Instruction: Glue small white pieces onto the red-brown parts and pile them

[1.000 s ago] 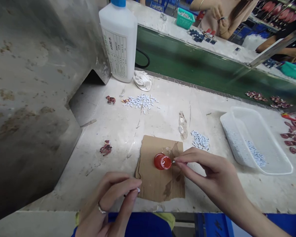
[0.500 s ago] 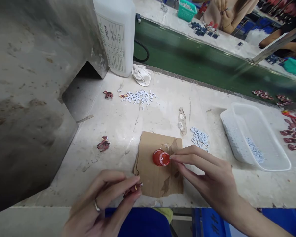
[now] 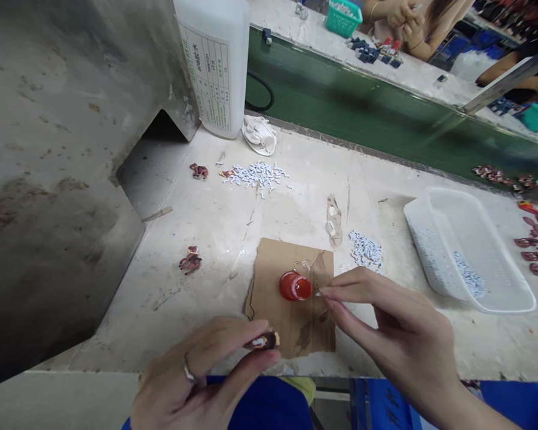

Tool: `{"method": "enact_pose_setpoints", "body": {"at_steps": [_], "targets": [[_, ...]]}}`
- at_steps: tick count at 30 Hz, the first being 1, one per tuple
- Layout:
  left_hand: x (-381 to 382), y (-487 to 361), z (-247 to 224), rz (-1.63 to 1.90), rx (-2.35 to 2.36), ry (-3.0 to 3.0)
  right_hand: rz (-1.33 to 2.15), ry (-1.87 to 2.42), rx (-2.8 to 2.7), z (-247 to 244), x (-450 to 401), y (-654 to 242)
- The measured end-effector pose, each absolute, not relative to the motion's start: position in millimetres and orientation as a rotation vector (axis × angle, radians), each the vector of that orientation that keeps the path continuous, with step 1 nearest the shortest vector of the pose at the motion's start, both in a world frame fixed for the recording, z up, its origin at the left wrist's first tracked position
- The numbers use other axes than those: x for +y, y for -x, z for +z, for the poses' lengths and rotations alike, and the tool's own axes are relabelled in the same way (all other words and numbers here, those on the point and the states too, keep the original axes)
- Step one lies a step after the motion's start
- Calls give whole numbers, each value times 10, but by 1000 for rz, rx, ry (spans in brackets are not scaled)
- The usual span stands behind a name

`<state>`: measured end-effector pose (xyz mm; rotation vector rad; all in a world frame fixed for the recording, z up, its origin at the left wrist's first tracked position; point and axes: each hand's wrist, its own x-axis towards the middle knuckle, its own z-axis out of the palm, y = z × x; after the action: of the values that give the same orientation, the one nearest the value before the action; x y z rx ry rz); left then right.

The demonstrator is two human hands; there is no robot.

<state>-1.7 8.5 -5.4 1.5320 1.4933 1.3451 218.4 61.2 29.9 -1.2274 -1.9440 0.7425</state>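
Observation:
Between the thumb and fingers of my left hand is a small brown figurine piece, with its dark hollow side and a pale patch facing up. My right hand pinches a tiny whitish piece at its fingertips, just right of a small red cup. The cup stands on a sheet of brown cardboard, and its bottom contents look wet and shiny. Two more brown figurine pieces lie on the left of the table, one nearer and one farther back.
Small light-blue pieces lie in a back pile and a right pile. A translucent tub holds more. A large white bottle and crumpled white cloth stand behind. A metal housing fills the left. A co-worker's hands show across the divider.
My left hand has moved right and turned the brown piece so its hollow side shows. My right hand has drawn back slightly to the right from the cup's rim, still pinching.

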Motion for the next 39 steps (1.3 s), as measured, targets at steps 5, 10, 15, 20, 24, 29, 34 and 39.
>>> {"method": "enact_pose_setpoints", "body": {"at_steps": [5,10,15,20,24,29,34,39], "targets": [[85,-77,-72,1400,1423,-1323,952,1050,-1825,431,525,-1987],[85,-75,-106,1367,1320,-1451,1041,968,-1772,421,509,-1889],[74,-63,-128,1395,1285,-1411,1052,981,-1772,399,536,-1861],[89,-39,-117,1334,1254,-1484,1041,982,-1826,384,535,-1889],[134,-10,-101,1311,1307,-1498,880,960,-2037,337,475,-1954],[170,-43,-97,1281,1305,-1451,650,895,-2193,344,418,-2016],[157,-97,-111,1292,1319,-1386,933,1018,-1976,423,501,-2019],[131,-27,-78,1194,1339,-1542,1141,1042,-1933,412,544,-1917]]}}
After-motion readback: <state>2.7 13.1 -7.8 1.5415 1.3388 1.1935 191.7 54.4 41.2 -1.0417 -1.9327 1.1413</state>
